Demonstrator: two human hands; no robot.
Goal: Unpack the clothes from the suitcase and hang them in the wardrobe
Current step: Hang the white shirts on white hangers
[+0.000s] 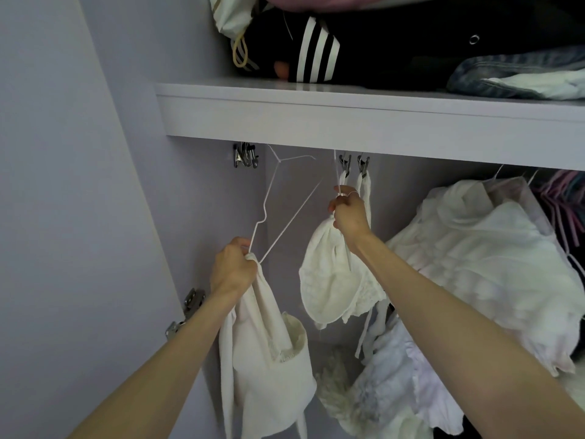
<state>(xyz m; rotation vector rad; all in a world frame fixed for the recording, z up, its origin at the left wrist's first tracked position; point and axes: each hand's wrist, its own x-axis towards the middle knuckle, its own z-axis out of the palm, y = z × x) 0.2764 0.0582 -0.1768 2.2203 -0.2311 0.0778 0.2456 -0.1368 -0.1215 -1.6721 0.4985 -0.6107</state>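
Note:
I look up into an open wardrobe. My left hand (pixel 232 270) grips the lower corner of a thin white wire hanger (pixel 269 204) together with a cream top (pixel 269 369) that droops below it. The hanger's hook end reaches up under the shelf. My right hand (pixel 348 213) pinches the neck of a second white hanger (pixel 335 167) and the strap of a white bra-like garment (pixel 329 289) hanging beneath it. The rail itself is hidden behind the shelf front.
A pale shelf (pixel 364 118) spans above, loaded with a black striped garment (pixel 316 49) and denim (pixel 522 74). Metal clips (pixel 245 155) hang under it. Bulky white clothes (pixel 481 264) fill the right side. The wardrobe door (pixel 63 217) with its hinge (pixel 190 301) stands left.

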